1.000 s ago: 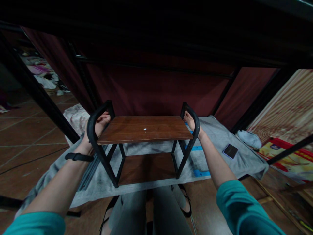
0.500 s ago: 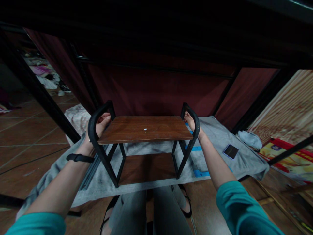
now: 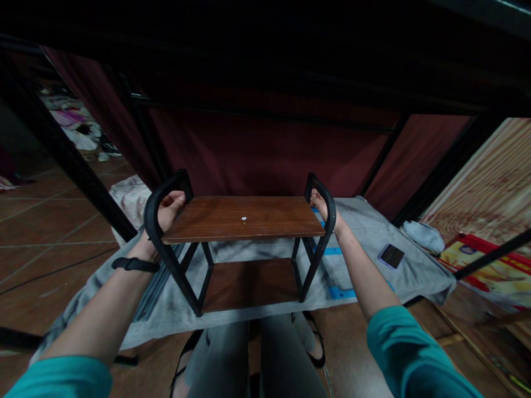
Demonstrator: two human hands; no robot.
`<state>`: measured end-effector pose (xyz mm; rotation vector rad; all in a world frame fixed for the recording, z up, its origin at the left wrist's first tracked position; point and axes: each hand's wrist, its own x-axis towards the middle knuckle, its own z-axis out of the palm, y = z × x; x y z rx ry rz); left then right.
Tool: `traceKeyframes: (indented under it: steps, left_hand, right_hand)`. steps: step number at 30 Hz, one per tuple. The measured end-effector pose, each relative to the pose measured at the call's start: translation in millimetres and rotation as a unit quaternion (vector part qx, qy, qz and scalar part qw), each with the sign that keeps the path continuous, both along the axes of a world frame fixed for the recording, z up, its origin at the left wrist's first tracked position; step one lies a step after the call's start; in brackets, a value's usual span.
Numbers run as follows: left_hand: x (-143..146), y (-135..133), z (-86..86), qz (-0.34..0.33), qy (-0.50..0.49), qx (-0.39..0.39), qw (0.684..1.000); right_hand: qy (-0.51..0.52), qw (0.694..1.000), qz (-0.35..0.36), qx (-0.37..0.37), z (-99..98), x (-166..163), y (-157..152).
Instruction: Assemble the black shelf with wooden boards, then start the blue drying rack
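Note:
A small two-tier shelf rack with brown wood-grain boards and black metal side frames stands upright on a grey cloth. My left hand shows through the loop of the left side frame, fingers closed in a pinch by the upper board's left end. On the opposite side, my right hand has its fingers curled close to the right frame's back post. Whatever is between the fingertips of either hand is too small or hidden to make out. A small white spot shows on the upper board.
Grey strips or tubes lie left of the rack. Blue-edged flat pieces and a phone are on the cloth to the right. Black metal posts and a dark red curtain surround the spot. A red-yellow box stands far right.
The top of the rack has shifted slightly left, along with both hands, while its base looks unmoved. Both hands stay closed at the two side frames.

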<state>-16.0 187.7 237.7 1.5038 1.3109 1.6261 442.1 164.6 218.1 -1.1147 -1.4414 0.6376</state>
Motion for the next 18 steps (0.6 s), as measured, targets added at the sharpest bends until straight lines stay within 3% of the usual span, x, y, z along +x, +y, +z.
traceKeyframes:
  steps: [5,18]
  left_hand:
    - [0.6,-1.4,1.0,0.002,-0.006,-0.001,1.0]
    - [1.3,-2.0,2.3,0.01,-0.02,-0.006,1.0]
  right_hand:
    - [-0.03,0.999,-0.018,0.028,-2.4,1.2,0.0]
    - [-0.001,1.0,0.019,0.021,3.5,1.2,-7.8]
